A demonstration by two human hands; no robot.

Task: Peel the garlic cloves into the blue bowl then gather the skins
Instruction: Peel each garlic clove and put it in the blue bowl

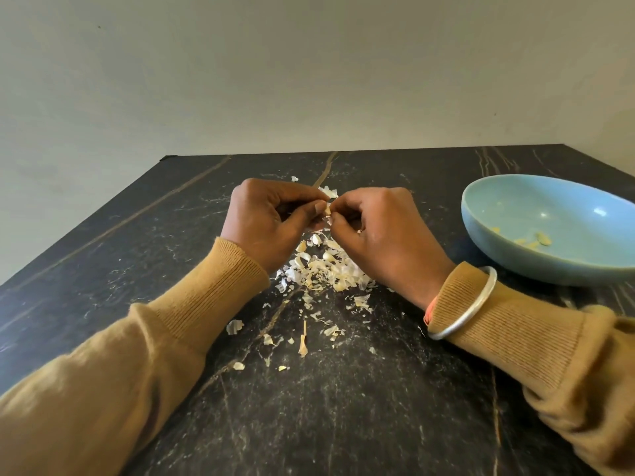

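My left hand [271,221] and my right hand [378,231] meet above the middle of the dark marble table, both pinching one small garlic clove [327,211] between thumbs and fingertips. Most of the clove is hidden by the fingers. Below the hands lies a heap of white garlic skins [326,269] with a few cloves among them. The blue bowl [515,255] stands to the right of my right hand and holds a few peeled pieces [536,240].
Loose skin flakes [302,338] are scattered over the table [137,252] toward the near edge, one larger flake [234,326] by my left sleeve. A pale wall rises behind the table's far edge. A silver bangle [470,307] sits on my right wrist.
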